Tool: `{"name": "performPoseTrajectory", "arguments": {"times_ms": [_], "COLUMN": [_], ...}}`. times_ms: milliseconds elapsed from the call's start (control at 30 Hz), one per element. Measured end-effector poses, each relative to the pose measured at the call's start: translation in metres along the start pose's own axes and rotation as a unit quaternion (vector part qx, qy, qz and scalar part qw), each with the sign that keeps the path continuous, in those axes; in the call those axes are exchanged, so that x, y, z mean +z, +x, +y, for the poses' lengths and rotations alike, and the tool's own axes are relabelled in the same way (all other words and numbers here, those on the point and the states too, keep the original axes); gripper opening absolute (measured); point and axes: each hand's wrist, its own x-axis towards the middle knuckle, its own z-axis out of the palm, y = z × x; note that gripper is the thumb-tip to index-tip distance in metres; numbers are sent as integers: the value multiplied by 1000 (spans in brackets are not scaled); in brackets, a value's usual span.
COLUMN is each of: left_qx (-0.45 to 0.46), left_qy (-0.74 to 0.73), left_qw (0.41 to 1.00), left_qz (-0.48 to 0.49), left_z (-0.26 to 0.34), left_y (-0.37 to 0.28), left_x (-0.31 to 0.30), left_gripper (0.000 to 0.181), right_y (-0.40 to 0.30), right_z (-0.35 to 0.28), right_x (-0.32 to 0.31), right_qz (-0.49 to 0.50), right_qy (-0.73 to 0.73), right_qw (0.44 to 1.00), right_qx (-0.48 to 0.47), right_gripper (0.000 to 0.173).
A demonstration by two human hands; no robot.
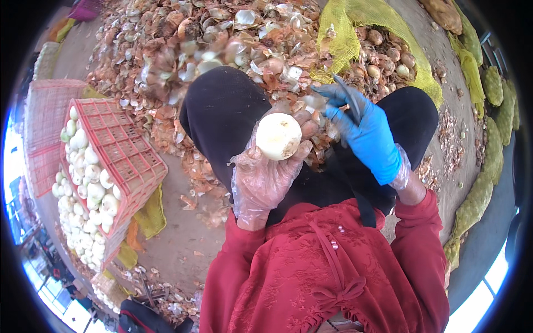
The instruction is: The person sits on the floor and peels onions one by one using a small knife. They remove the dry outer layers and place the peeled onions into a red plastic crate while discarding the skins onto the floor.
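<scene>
A peeled white onion (278,137) with a few brown marks rests in my left hand (264,179), which wears a clear plastic glove. My right hand (366,129), in a blue glove with clear plastic at the wrist, grips a small knife (349,100). It is just right of the onion and apart from it. Part of the knife is hidden by the fingers. Between and beyond my knees lies a heap of onion skins (258,54). Blurred bits of skin show near the right fingertips.
On the left, a red plastic crate (120,141) lies tipped, with peeled onions (89,166) in and before it. A yellow mesh sack (374,16) holds unpeeled onions (385,62) at the upper right. Full mesh sacks (474,208) line the right side.
</scene>
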Motion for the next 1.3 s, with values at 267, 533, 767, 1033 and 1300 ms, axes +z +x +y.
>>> {"name": "performPoseTrajectory", "arguments": {"times_ms": [267,533,767,1033,1300], "left_qx": [34,92,70,120,76], "left_qy": [99,218,166,409,72], "left_qw": [992,970,983,900,994], "left_qz": [66,61,27,88,-6], "left_z": [-7,-16,-10,-14,-1], "left_y": [1,1,1,-5,-5], "left_x": [-3,-12,-6,2,-4], "left_gripper": [67,63,58,66,80], "right_y": [-18,-11,-13,-13,16], "right_z": [-21,2,-15,-25,-10], "right_x": [16,13,4,19,-3], "right_qz": [-61,-49,-65,-51,120], "right_qy": [-372,-451,-52,-245,-105], "right_qw": [914,882,996,951,987], "right_qx": [-154,-129,-16,-180,-13], "right_gripper": [60,75,46,34,14]}}
